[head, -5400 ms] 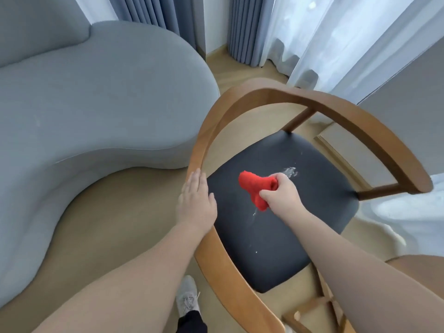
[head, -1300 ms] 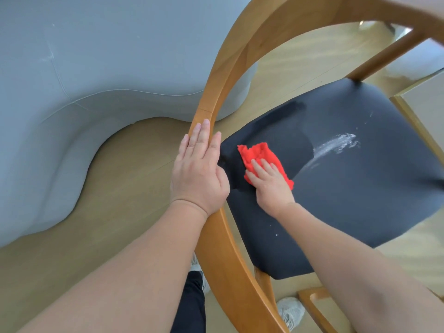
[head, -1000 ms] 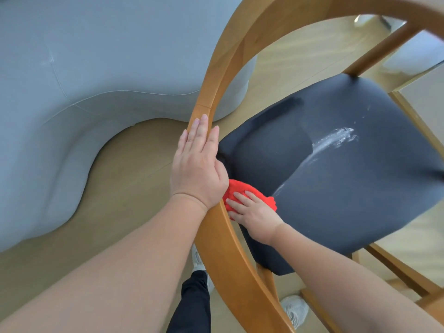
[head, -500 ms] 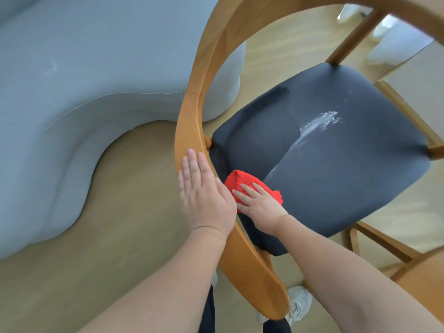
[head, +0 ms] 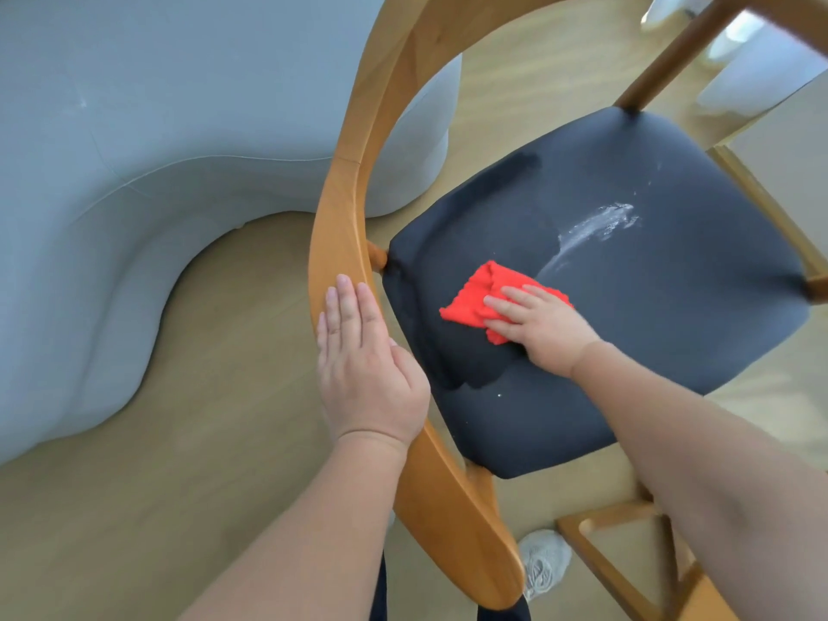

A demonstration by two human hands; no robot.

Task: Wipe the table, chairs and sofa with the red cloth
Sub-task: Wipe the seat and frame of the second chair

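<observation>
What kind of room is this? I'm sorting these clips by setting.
Probably a home living or dining area. A curved grey upholstered sofa sits beside a wooden armchair with a dark padded seat on a light wood-plank floor, and the right hand presses a red cloth on that seat.

Right hand (head: 544, 327) and red cloth (head: 479, 295) now farther out on the seat (head: 672, 280), away from the armrest (head: 340, 244).

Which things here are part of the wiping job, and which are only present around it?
Part of the job: red cloth, right hand pressing it flat, chair seat with white smear, left hand on wooden armrest, sofa.

Only around: shoe, floor.
</observation>
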